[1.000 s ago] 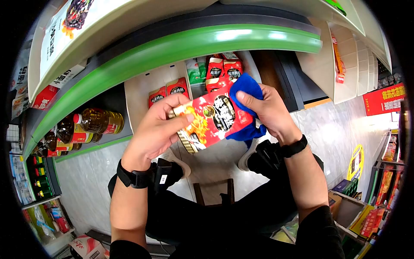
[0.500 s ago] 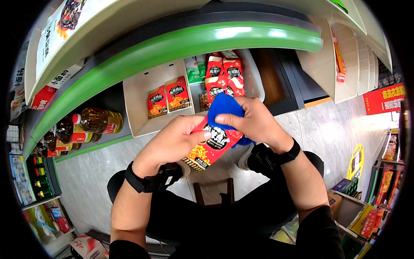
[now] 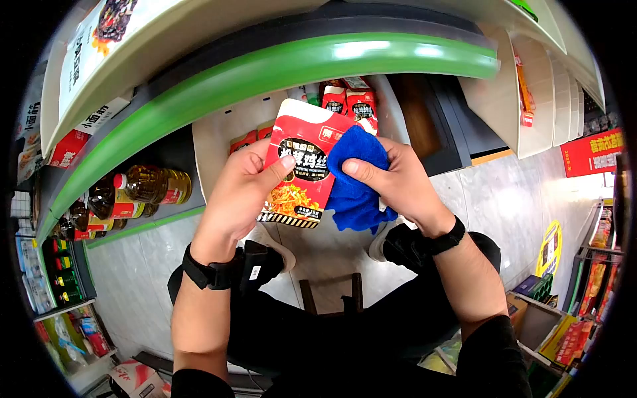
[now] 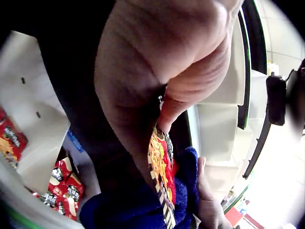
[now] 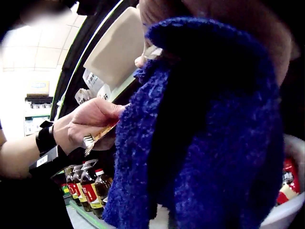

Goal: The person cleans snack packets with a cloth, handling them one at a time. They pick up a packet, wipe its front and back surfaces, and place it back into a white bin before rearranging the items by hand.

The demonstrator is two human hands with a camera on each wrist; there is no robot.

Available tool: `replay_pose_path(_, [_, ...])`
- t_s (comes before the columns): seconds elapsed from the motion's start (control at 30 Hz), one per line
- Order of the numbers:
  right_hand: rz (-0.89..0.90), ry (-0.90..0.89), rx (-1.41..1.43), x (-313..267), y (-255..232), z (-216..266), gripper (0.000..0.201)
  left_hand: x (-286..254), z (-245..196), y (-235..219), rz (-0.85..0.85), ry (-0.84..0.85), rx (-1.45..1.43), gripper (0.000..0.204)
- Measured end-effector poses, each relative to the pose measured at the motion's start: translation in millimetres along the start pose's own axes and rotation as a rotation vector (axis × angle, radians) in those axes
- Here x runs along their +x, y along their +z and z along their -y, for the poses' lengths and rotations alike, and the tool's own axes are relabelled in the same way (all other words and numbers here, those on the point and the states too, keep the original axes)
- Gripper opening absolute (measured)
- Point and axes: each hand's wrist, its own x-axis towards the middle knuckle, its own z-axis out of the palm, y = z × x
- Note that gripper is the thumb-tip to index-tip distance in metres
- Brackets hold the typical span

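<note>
My left hand grips a red food packet by its left side, thumb across the printed front. The packet is upright, its pale top edge away from me and its striped bottom toward me. In my right hand is a bunched blue cloth, pinched under the thumb against the packet's right edge. Seen from the left wrist, the packet is nearly edge-on, with the blue cloth around its far end. The cloth fills much of the right wrist view and hides most of the packet there.
Behind the packet, a white bin holds similar red packets, partly covered by my left hand. A tub beside it holds several more. A green shelf edge arches above; oil bottles stand at left.
The packet was tilted and lower half a second ago; now it is raised and upright. The cloth has moved from across its front to its right edge, exposing the printed face.
</note>
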Motion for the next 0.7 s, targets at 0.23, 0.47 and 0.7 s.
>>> replay_pose_path(0.23, [-0.107,0.050,0.011,1,7,-11,0.032,0,18,11,0.073,-0.065,0.015,0.025])
replay_pose_path(0.47, [-0.218,0.200,-0.101,-1,4,8,0.035,3,19,24,0.094,-0.039,0.028,0.023])
replay_pose_path(0.7, [0.087,0.123,-0.157,-1,-11,18,0.026,-6,26,23,0.294,-0.187,0.189,0.022])
